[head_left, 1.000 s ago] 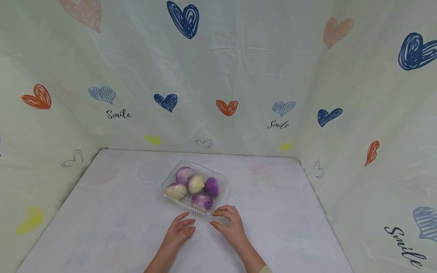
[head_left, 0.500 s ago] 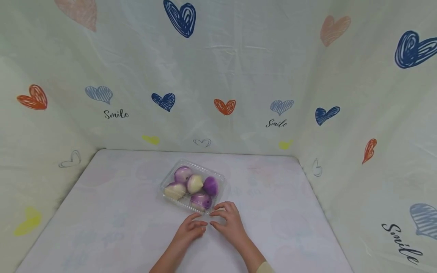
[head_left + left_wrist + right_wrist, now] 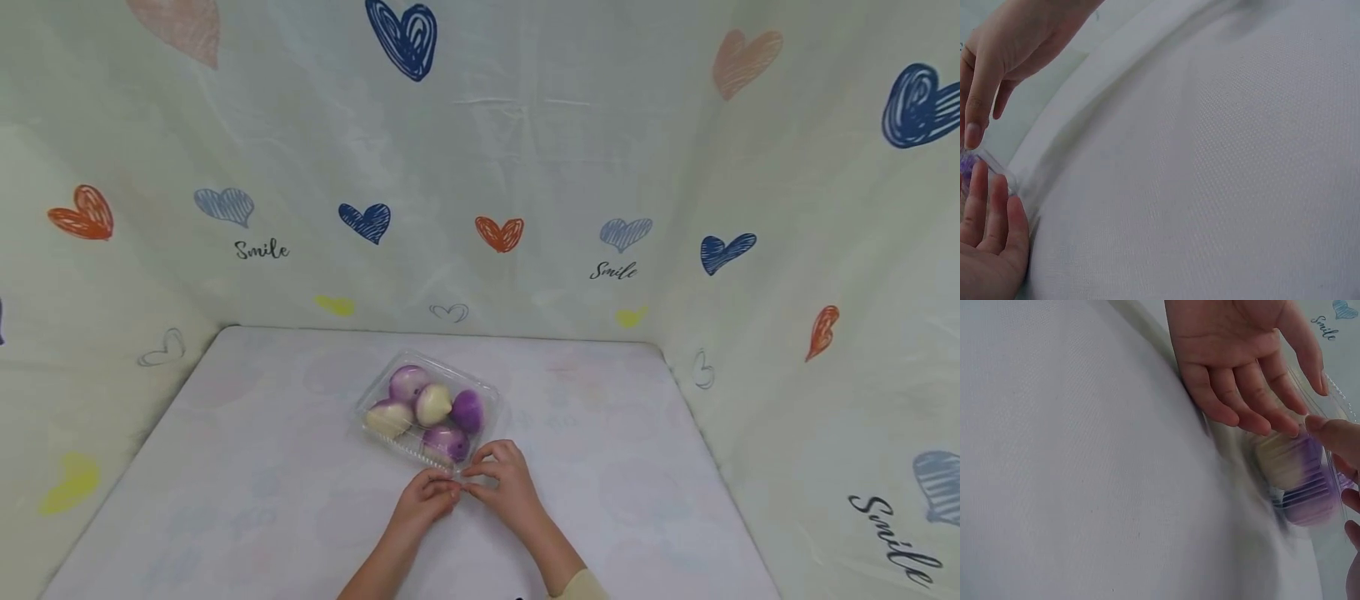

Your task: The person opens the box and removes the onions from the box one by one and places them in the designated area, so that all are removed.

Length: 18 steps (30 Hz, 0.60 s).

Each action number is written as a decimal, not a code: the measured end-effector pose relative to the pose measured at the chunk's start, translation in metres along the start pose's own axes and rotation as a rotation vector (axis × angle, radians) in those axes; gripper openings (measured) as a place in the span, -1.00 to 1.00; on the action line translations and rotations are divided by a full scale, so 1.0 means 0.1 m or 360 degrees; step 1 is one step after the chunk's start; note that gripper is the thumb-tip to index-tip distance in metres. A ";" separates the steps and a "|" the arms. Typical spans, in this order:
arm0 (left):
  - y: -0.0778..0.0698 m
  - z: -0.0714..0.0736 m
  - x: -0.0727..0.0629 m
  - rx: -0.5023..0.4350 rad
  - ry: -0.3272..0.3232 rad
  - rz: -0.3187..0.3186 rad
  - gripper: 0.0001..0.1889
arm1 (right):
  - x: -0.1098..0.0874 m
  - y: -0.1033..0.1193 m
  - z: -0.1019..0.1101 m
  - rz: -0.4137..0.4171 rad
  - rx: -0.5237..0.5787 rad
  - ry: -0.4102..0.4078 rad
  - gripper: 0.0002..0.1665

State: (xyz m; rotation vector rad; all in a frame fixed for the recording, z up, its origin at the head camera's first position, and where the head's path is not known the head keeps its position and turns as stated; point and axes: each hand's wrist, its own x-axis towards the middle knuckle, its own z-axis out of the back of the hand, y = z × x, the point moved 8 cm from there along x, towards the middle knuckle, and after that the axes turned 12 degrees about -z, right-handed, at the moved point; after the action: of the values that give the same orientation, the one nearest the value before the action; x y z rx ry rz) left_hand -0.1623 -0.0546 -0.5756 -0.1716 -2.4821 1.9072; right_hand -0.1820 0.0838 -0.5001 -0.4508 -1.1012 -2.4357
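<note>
A clear plastic clamshell box [image 3: 408,358] stands at an angle on the table. Inside are several round purple-and-cream vegetables [image 3: 433,405], which look like onions or turnips. My left hand [image 3: 422,504] is at the box's near corner with fingers gently bent. In the right wrist view, its fingertips [image 3: 1297,428] are beside the plastic edge. From the other side, my right hand [image 3: 510,487] reaches the same corner. Its thumb [image 3: 1332,431] lies against the rim, and its other fingers are partly out of frame. Whether the right fingers pinch the rim is hidden.
White cloth covers the table [image 3: 225,483]. Pale curtain walls [image 3: 525,142] with printed hearts and the word Smile enclose its back and both sides.
My left hand has moved right and slightly forward to the box corner, beside the right hand. The right fingertips have drawn slightly closer together. The box has stayed in place.
</note>
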 end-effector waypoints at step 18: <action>0.03 0.12 -0.08 -0.0197 0.0000 -0.0254 -0.73 | -0.03 0.14 -0.09 0.0221 0.0119 -0.0009 -0.83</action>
State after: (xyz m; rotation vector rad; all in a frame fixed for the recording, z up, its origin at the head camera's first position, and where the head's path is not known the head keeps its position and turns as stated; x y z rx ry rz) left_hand -0.1547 -0.0664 -0.5807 0.0255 -2.5287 1.6953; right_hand -0.1733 0.0692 -0.4979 -0.4935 -1.1206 -2.2668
